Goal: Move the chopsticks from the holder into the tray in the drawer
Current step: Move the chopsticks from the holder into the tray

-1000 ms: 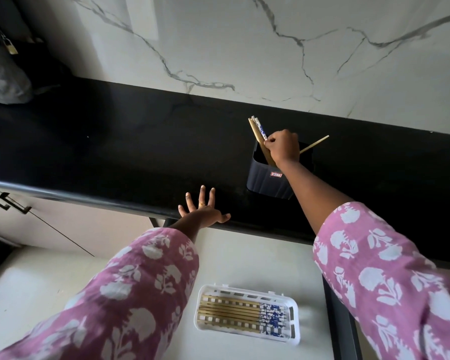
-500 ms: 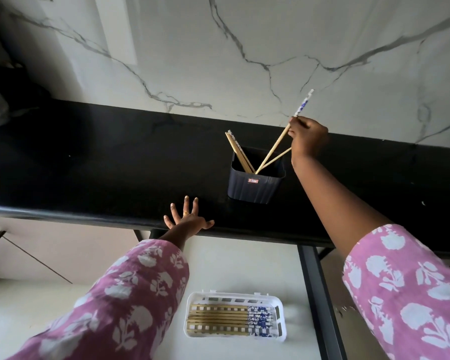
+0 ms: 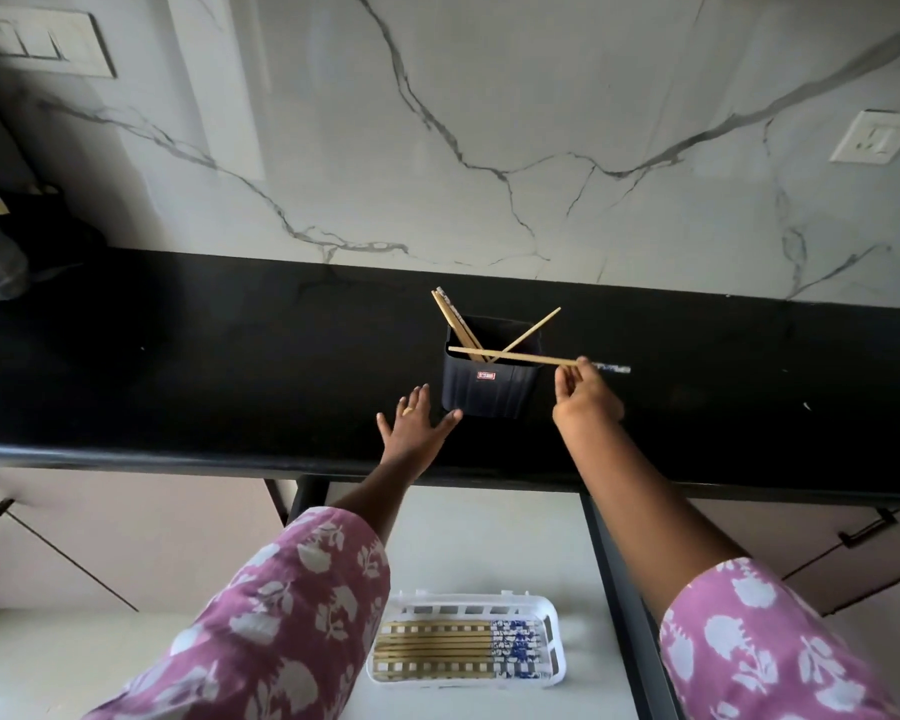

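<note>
One head-worn view looks steeply down over the countertop (image 3: 178, 356) and open drawer (image 3: 489, 537).

Right hand (image 3: 585, 402): its grip closes on one chopstick (image 3: 515, 355) near that stick's right end.
Chopstick: lies level, running left from the grip across the top of the holder (image 3: 489, 379).
Holder: on the tabletop (image 3: 204, 366), just left of the grip; more chopsticks (image 3: 455, 324) lean inside it.
Left hand (image 3: 411, 420): flat on the tabletop, left of the grip, just beside the holder.
Tray (image 3: 463, 646): in the drawer (image 3: 489, 537), below the tabletop edge, nearer the person than the grip, with chopsticks lying in it.
</note>
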Tool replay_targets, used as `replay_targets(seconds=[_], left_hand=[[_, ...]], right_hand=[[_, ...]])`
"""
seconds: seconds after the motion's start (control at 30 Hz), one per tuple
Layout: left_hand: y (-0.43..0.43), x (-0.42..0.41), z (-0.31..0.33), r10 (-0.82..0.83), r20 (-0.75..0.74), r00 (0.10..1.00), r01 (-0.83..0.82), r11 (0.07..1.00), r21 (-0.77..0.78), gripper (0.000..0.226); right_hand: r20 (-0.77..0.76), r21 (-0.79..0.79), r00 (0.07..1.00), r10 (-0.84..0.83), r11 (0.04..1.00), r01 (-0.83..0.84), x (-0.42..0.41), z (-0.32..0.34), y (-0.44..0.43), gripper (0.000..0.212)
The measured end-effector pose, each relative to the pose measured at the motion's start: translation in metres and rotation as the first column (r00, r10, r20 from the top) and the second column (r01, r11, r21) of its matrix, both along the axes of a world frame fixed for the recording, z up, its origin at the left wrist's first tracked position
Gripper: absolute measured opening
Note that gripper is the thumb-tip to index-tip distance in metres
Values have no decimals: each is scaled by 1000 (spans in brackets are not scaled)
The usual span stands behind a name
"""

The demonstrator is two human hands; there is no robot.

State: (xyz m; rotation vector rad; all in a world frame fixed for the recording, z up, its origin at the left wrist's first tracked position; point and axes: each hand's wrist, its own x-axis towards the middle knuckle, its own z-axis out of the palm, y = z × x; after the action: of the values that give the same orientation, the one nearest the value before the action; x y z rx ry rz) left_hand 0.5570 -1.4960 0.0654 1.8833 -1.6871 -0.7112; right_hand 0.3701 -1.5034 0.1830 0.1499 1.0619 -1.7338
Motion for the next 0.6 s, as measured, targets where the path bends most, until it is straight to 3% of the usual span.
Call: replay_targets(seconds=[0.1,0.23,0.4,0.5,0.6], left_hand=[[9,-7,19,-119,-88,989,98,973,-210,70],[25,-19,50,-269,-131,954,168,843,-510,82],[37,-33,77,-272,-180,945,94,755,-649,81],[40,-33,76,-289,-214,933,74,736,-673,67],[41,-30,73,-297,-251,921,70,761,-645,45]], right_hand=[[133,33,988,84,995,-89,3,-14,19,19],[254,80,952,172,977,-198,10,-30,38,16],[307,91,915,261,949,-301,16,-37,57,14],[181,141,904,387,900,-413,13,-40,62,14],[-189,308,791,582,800,-516,10,-48,62,20]])
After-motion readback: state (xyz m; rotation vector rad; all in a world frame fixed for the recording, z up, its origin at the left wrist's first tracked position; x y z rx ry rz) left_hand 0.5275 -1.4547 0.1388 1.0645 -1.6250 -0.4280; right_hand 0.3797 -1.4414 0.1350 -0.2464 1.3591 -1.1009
